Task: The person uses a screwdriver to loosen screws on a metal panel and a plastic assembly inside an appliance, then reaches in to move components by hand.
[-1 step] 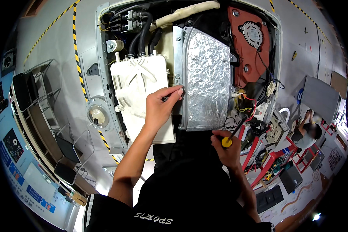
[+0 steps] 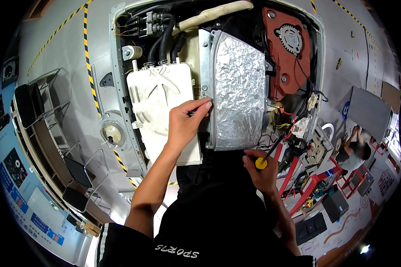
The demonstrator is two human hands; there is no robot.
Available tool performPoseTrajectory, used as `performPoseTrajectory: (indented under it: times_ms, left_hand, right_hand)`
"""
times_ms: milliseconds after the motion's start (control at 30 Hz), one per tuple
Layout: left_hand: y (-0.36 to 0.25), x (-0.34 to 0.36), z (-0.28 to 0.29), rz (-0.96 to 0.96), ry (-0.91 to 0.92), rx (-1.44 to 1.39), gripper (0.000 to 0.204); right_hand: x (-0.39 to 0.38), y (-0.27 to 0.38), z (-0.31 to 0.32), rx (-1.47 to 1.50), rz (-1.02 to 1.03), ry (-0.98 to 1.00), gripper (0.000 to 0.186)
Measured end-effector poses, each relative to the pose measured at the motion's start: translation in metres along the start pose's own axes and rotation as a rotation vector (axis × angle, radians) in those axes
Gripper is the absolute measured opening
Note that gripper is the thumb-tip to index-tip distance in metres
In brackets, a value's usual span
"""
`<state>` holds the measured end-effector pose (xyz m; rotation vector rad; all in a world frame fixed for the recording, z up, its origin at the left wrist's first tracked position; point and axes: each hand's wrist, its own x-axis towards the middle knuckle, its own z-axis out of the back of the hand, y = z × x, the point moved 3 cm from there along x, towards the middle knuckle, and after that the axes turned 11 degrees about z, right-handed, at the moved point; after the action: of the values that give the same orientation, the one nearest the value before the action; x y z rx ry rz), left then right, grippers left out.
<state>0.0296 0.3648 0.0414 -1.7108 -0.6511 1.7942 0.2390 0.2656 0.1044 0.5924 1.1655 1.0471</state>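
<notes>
Near, our right hand point(image 2: 263, 175) curls its fingers around a yellow-ended screwdriver point(image 2: 261, 164); farther left, our left hand point(image 2: 183, 126) angles rightward, fingertips together at the left edge of the foil-covered panel point(image 2: 239, 93).

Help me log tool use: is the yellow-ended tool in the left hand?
No, the right hand holds the yellow-ended tool, while the left hand is at the left edge of the foil panel.

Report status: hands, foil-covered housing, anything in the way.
Left hand: pinching at left edge of foil-covered housing. Right hand: gripping yellow-ended screwdriver. Housing: right of white plastic box. Red wire beside it, not across.
</notes>
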Motion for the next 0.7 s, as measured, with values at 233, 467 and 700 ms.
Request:
performPoseTrajectory:
  times_ms: [233,467,700]
  left_hand:
    - [0.013,0.007,-0.004,-0.129,-0.059,0.125,0.019]
    - [0.008,0.006,-0.002,-0.110,-0.071,0.166,0.020]
    - [0.015,0.008,-0.002,-0.168,-0.096,0.191,0.019]
  right_hand:
    - [-0.001,-0.004,0.000,0.016,-0.007,-0.013,0.017]
    - [-0.003,-0.006,-0.001,0.065,-0.015,-0.035,0.017]
    - [-0.005,-0.009,-0.002,0.077,-0.033,-0.049,0.016]
